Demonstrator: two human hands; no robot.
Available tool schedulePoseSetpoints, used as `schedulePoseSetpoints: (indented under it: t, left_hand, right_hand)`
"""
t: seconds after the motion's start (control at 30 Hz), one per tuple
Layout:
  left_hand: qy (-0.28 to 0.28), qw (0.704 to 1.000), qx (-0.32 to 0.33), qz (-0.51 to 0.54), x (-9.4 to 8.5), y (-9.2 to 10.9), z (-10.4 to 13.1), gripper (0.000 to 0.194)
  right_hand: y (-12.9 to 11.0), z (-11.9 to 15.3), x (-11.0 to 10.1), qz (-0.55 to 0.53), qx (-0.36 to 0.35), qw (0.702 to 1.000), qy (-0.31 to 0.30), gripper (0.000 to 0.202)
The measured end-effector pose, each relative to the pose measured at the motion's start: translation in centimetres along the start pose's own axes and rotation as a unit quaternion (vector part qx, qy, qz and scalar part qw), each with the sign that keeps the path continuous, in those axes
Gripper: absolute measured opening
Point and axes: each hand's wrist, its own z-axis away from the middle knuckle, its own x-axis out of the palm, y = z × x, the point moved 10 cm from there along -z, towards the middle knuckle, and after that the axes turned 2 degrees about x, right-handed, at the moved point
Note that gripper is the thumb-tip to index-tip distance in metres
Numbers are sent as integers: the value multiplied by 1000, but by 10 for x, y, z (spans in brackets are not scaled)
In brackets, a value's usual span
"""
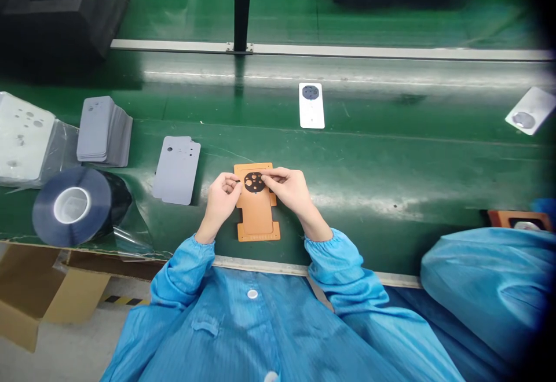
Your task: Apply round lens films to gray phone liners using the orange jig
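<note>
An orange fixture plate (257, 211) with notched sides lies in front of me on the green work surface. On its upper part sits a thin black disc (252, 189) with several round holes. My right hand (290, 190) pinches at the disc's upper right edge with thumb and forefinger. My left hand (222, 198) is closed at the plate's left edge, fingertips together. A tiny dark bit shows at those fingertips, too small to name. To the left lie a few grey phone-shaped sheets (176, 171), slightly fanned.
Further left stand a stack of grey sheets (98, 130), a wrapped white stack (26, 139) and a film roll (72, 205). White plates with round dark patches lie ahead (311, 113) and far right (530, 110). A co-worker's blue sleeve (490, 272) is at right.
</note>
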Motion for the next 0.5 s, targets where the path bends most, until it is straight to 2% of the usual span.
schedulePoseSetpoints:
  t: [0.33, 0.5]
  left_hand:
    - [0, 1000, -2, -8, 5, -1, 0, 21]
    - [3, 1000, -2, -17, 5, 2, 0, 19]
  right_hand:
    - [-1, -1, 0, 78, -23, 997, 18, 28]
    - [-6, 1, -1, 96, -61, 993, 37, 26]
